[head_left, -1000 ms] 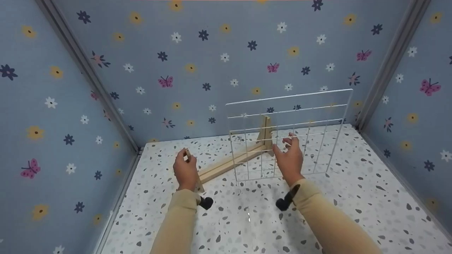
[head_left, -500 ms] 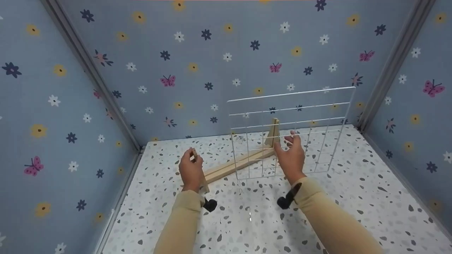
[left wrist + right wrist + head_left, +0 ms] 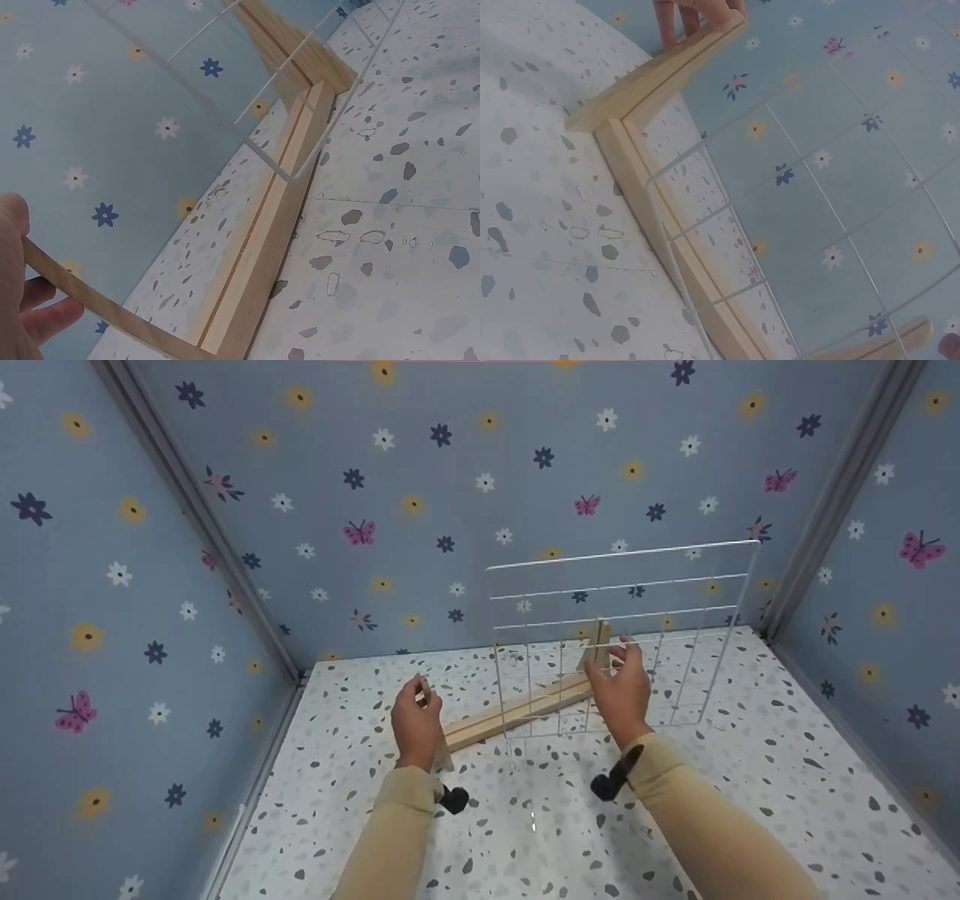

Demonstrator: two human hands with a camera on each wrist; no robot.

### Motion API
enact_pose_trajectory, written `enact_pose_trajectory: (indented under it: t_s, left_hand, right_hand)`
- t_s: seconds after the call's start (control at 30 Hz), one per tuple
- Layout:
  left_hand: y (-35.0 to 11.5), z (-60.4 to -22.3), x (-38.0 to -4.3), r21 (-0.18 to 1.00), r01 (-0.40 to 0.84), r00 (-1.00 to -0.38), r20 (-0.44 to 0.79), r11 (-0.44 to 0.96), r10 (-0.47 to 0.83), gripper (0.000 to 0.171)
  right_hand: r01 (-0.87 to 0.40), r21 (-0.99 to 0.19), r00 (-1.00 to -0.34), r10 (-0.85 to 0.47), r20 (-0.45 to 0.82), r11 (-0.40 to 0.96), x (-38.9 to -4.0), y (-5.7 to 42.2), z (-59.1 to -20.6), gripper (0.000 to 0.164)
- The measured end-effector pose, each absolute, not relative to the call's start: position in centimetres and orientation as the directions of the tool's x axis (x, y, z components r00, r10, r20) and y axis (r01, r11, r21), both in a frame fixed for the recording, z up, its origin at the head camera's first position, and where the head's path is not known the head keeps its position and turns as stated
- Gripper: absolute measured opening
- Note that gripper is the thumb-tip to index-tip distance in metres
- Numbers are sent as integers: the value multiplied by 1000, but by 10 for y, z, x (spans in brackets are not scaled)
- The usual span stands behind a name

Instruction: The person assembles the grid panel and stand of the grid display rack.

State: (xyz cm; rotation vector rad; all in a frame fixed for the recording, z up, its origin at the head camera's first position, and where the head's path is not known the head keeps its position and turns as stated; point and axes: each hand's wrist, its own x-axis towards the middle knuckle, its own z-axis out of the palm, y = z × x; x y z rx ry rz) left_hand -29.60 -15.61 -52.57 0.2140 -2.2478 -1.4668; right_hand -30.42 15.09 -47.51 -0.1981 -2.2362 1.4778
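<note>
My left hand (image 3: 418, 725) pinches the near-left end piece (image 3: 112, 311) of a pale wooden stand. The stand's long grooved base (image 3: 517, 714) lies slantwise on the speckled surface, and a second end piece (image 3: 596, 643) rises at its far right. A white wire grid (image 3: 622, 553) is held up in front of the stand, tilted, by my right hand (image 3: 622, 694), whose thumb and fingers curl at its wires. Its lower corner (image 3: 651, 182) overlaps the base in the right wrist view. There, only a fingertip of the right hand (image 3: 950, 346) shows.
The speckled white surface (image 3: 712, 817) meets patterned blue walls (image 3: 450, 510) at the back and both sides. Grey metal strips (image 3: 202, 525) run along the wall corners. Black wrist mounts (image 3: 455, 799) stick out inward from both sleeves.
The left hand has shifted right with the wooden stand, whose far end piece now stands closer behind the right hand's fingers. The wire grid has risen slightly with the right hand.
</note>
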Motion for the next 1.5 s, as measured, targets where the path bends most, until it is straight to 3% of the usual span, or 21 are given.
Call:
enact_pose_trajectory:
  t_s: [0.53,1.2,1.5]
  left_hand:
    - [-145,-522,-292,913,117,-921,246,390,-301,46]
    - [-133,-522,-296,906,88,-916,237,414,-325,46]
    - [-133,-525,-293,901,136,-911,277,412,-306,44]
  right_hand:
    - [-162,-880,-864,366,345,447,-308,153,-462,69]
    - [-159,-880,-869,359,340,449,-315,154,-436,72]
    - [-144,-877,-873,359,331,459,-317,151,-425,72]
